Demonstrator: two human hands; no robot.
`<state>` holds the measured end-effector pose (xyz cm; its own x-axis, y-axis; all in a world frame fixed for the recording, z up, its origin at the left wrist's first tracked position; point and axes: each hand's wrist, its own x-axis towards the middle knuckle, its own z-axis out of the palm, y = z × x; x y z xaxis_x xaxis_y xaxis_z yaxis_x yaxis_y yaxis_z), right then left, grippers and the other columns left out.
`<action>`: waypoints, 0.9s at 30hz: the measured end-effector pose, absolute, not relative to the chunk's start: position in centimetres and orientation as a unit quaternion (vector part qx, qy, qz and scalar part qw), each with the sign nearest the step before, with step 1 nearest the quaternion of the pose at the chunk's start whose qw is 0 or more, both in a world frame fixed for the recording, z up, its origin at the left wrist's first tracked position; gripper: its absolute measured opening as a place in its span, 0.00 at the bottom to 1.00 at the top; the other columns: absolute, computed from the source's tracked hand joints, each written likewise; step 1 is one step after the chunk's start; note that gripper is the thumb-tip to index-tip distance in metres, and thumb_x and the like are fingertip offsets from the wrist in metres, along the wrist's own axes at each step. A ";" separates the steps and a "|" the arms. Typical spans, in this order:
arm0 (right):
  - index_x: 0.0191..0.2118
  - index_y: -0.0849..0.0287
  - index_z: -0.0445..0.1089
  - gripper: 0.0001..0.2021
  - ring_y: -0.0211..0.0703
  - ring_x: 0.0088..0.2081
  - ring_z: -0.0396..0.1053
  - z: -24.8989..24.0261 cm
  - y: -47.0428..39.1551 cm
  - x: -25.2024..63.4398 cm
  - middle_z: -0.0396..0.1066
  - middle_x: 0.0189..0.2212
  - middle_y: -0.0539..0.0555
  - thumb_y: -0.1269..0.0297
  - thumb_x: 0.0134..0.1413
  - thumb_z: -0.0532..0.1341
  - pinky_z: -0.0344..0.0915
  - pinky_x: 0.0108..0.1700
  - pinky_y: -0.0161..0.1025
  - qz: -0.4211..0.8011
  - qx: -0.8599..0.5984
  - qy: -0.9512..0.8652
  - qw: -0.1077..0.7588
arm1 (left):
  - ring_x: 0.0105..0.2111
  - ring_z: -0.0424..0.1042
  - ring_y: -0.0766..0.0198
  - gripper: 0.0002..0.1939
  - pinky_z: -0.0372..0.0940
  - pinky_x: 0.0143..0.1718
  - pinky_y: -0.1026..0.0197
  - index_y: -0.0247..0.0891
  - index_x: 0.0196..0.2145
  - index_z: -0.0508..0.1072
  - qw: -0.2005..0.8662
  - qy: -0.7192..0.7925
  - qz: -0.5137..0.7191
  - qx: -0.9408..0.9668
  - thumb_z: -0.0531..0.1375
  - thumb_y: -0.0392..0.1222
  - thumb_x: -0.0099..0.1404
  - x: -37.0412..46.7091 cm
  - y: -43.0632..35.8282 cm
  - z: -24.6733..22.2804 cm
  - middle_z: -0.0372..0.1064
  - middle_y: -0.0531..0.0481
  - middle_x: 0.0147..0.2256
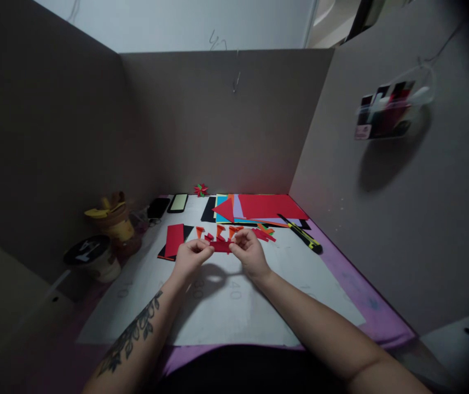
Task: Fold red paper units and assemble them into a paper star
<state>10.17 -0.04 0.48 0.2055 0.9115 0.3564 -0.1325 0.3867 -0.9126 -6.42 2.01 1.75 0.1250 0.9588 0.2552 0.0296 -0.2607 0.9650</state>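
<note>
Red strip (220, 247) between hands (191, 257) (252, 254) ("40" (235, 290) nearby)

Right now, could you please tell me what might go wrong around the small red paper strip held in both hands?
The small red paper strip, pinched between the left hand and right hand, could crease or tear if pulled. The small orange paper pieces just beyond might get knocked. The yellow-and-black utility knife rests with its narrow end over the large red paper sheet and might scratch it if bumped.

From here I see a dark-lidded tub (93, 259) at lower left, a phone (178, 203) left of centre, a packet (387, 114) hanging upper right
</note>
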 end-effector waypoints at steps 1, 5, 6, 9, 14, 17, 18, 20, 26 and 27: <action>0.32 0.55 0.60 0.12 0.36 0.27 0.62 0.5 -0.1 10.2 0.63 0.24 0.46 0.66 0.40 0.63 0.62 0.30 0.35 0.390 -0.393 -0.495 0.670 | 0.27 0.66 0.66 0.12 0.61 0.31 0.64 0.35 0.15 0.67 0.451 0.410 0.520 0.599 0.65 0.41 0.47 -6.4 2.0 1.7 0.67 0.51 0.24; 0.32 0.55 0.60 0.12 0.36 0.26 0.62 0.5 -0.1 10.2 0.62 0.23 0.45 0.67 0.40 0.63 0.61 0.30 0.34 0.386 -0.396 -0.493 0.672 | 0.28 0.66 0.65 0.11 0.61 0.33 0.64 0.35 0.15 0.68 0.456 0.418 0.519 0.590 0.66 0.40 0.47 -6.4 2.1 1.7 0.68 0.50 0.24; 0.32 0.55 0.60 0.12 0.36 0.26 0.62 0.6 -0.2 10.2 0.63 0.23 0.45 0.67 0.40 0.63 0.61 0.30 0.35 0.385 -0.396 -0.493 0.672 | 0.29 0.67 0.65 0.11 0.61 0.33 0.63 0.35 0.15 0.68 0.455 0.421 0.519 0.589 0.66 0.40 0.46 -6.4 2.1 1.7 0.68 0.50 0.24; 0.32 0.55 0.60 0.12 0.37 0.27 0.63 0.6 -0.2 10.2 0.63 0.24 0.46 0.67 0.40 0.63 0.62 0.30 0.35 0.388 -0.396 -0.491 0.672 | 0.30 0.67 0.64 0.11 0.61 0.34 0.63 0.35 0.15 0.69 0.457 0.424 0.519 0.585 0.66 0.40 0.46 -6.4 2.1 1.7 0.68 0.49 0.25; 0.32 0.55 0.60 0.12 0.36 0.27 0.63 0.4 -0.1 10.2 0.63 0.24 0.46 0.67 0.40 0.63 0.62 0.30 0.35 0.389 -0.389 -0.491 0.676 | 0.31 0.68 0.63 0.10 0.62 0.35 0.62 0.34 0.16 0.71 0.463 0.429 0.515 0.580 0.67 0.40 0.44 -6.5 2.3 1.6 0.69 0.49 0.26; 0.32 0.55 0.60 0.12 0.36 0.26 0.62 0.1 0.0 10.3 0.62 0.24 0.45 0.68 0.40 0.63 0.61 0.30 0.34 0.384 -0.390 -0.496 0.674 | 0.32 0.68 0.63 0.09 0.61 0.36 0.62 0.34 0.17 0.71 0.466 0.430 0.514 0.578 0.67 0.40 0.44 -6.6 2.4 1.4 0.69 0.49 0.26; 0.33 0.56 0.60 0.12 0.35 0.26 0.62 0.0 0.1 10.4 0.62 0.24 0.45 0.68 0.41 0.63 0.61 0.30 0.34 0.383 -0.392 -0.496 0.674 | 0.32 0.68 0.63 0.10 0.61 0.36 0.62 0.34 0.17 0.71 0.469 0.429 0.513 0.577 0.67 0.40 0.44 -6.6 2.5 1.3 0.69 0.49 0.27; 0.33 0.56 0.60 0.12 0.35 0.26 0.62 0.0 0.1 10.4 0.63 0.24 0.45 0.69 0.41 0.63 0.60 0.30 0.33 0.382 -0.391 -0.496 0.675 | 0.32 0.68 0.63 0.10 0.61 0.36 0.62 0.34 0.17 0.71 0.476 0.428 0.510 0.575 0.68 0.41 0.44 -6.6 2.6 1.1 0.69 0.49 0.27; 0.32 0.55 0.60 0.12 0.35 0.27 0.63 0.2 -0.1 10.3 0.63 0.24 0.45 0.70 0.40 0.63 0.61 0.30 0.33 0.385 -0.385 -0.496 0.676 | 0.31 0.68 0.64 0.09 0.60 0.35 0.63 0.34 0.17 0.72 0.488 0.436 0.500 0.568 0.68 0.41 0.44 -6.7 2.8 1.0 0.69 0.49 0.27; 0.32 0.55 0.60 0.12 0.35 0.27 0.63 0.2 -0.1 10.3 0.63 0.24 0.45 0.70 0.40 0.63 0.61 0.31 0.33 0.386 -0.384 -0.497 0.676 | 0.31 0.67 0.64 0.10 0.60 0.35 0.63 0.34 0.17 0.72 0.488 0.435 0.501 0.566 0.68 0.41 0.44 -6.7 2.8 1.0 0.69 0.49 0.27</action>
